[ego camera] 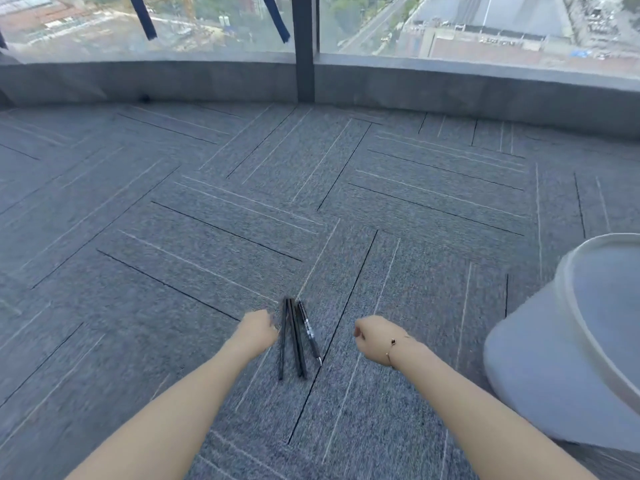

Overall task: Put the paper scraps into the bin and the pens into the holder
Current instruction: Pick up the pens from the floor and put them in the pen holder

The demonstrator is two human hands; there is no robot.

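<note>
A small bundle of black pens [294,336] lies on the carpet floor [242,220], tips fanned toward the person, just to the right of the left hand [258,332], which is curled nearly closed beside them; whether it pinches one I cannot tell. The right hand [372,336], a loose empty fist with a bracelet [394,344] at the wrist, hovers further right of the pens. Right of that hand stands the pale bin [540,358]. No holder or paper scraps show. Beyond both hands runs a low sill [173,81] under tall windows [450,26].
</note>
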